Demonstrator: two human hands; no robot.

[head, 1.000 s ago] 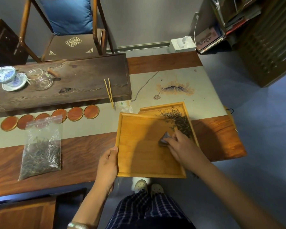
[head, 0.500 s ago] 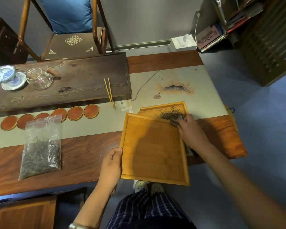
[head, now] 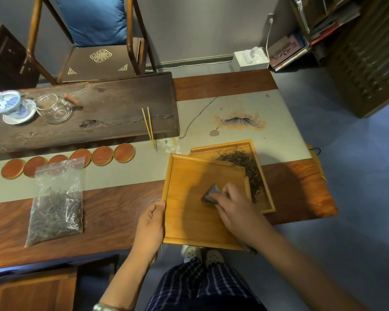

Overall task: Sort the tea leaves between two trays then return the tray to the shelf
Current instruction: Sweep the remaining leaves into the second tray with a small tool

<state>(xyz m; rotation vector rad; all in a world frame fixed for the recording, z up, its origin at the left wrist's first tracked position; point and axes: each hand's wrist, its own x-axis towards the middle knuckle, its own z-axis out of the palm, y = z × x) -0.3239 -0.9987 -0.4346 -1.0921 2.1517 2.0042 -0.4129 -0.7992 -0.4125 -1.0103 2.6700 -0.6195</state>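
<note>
Key relation: the tea leaves (head: pixel 245 163) lie beyond and to the right of the right hand (head: pixel 236 207), in the far tray; the right hand is the nearer one, so any sweep runs away from the body and rightward.
Near tray (head: pixel 189 221): held tilted, its far right corner overlapping the far tray's edge; its floor looks bare of leaves.
Far tray (head: pixel 266 198): flat on the bench (head: pixel 121 212), holding a dark pile that runs along its right side.
Right hand fingers: closed around a small dark wedge-shaped brush (head: pixel 210 195), its tip resting on the near tray's floor.
Left hand (head: pixel 152 223): fingers clamped on the near tray's left rim, thumb on top.
Plastic bag (head: pixel 56 205): sealed, lying flat well to the left, with more tea inside.
Stage, as a judgement: leaves appear fully moved across; the shelf return is not yet done.
</note>
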